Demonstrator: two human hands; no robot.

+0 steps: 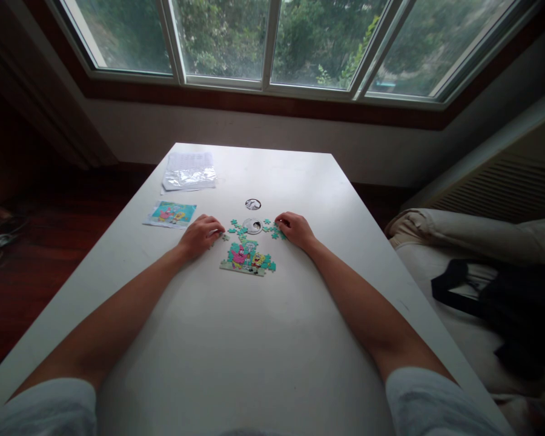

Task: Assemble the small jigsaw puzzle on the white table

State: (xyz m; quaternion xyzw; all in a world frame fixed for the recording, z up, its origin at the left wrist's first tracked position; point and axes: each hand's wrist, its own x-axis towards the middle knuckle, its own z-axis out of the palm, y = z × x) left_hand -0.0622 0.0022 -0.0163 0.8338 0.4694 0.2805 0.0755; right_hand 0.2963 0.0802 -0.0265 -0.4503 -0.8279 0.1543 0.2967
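A partly joined jigsaw puzzle (247, 259) lies on the white table, showing a pink figure and a yellow figure against teal. Loose teal jigsaw pieces (232, 230) are scattered just beyond it. To the left, my left hand (201, 235) rests with loosely bent fingers, its tips beside a pale piece (225, 237). On the other side, the fingers of my right hand (296, 229) are curled together over the right-hand pieces (275, 230), pinching a jigsaw piece at the tips that they mostly hide. A round hole with a grey ring (247, 231) sits among the pieces.
A reference picture (170, 213) lies left of my left hand, with a clear plastic packet (189, 171) behind it. Farther back is a round disc or opening (253, 204). Right of the table (272, 357), a dark bag (518, 303) lies on a pale sofa (476, 233).
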